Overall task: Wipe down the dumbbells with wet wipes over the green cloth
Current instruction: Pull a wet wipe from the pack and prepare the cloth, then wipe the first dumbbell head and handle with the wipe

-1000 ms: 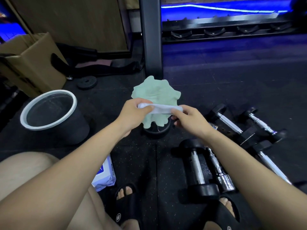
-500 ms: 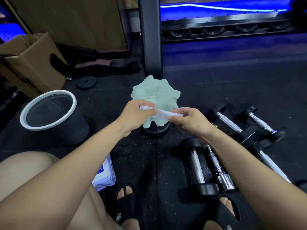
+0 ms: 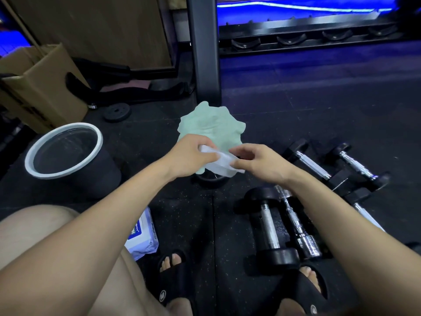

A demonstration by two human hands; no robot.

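Nearest the viewer, two feet in black slide sandals (image 3: 175, 281) rest on the black speckled rubber floor (image 3: 200, 224). Just left of the crumpled pale green cloth's near side lies a white and blue pack of wet wipes (image 3: 143, 234), partly hidden under the left forearm. To the near right of the cloth, black-headed dumbbells with chrome handles (image 3: 270, 226) lie side by side on the floor, with more of them farther right.

Above the near edge of the green cloth (image 3: 210, 126), the left hand (image 3: 191, 156) pinches one end of a white wet wipe (image 3: 222, 164), and the right hand (image 3: 259, 163) pinches the other end with fingers curled; the wipe hangs partly unfolded between them. The cloth drapes over a dark round object, whose near edge shows beneath it.

Left of the cloth stands a dark round bin with a white rim (image 3: 66, 151). Beyond it sits an open brown cardboard box (image 3: 43, 87). Directly behind the cloth rises a black metal upright (image 3: 204, 51) of a rack.
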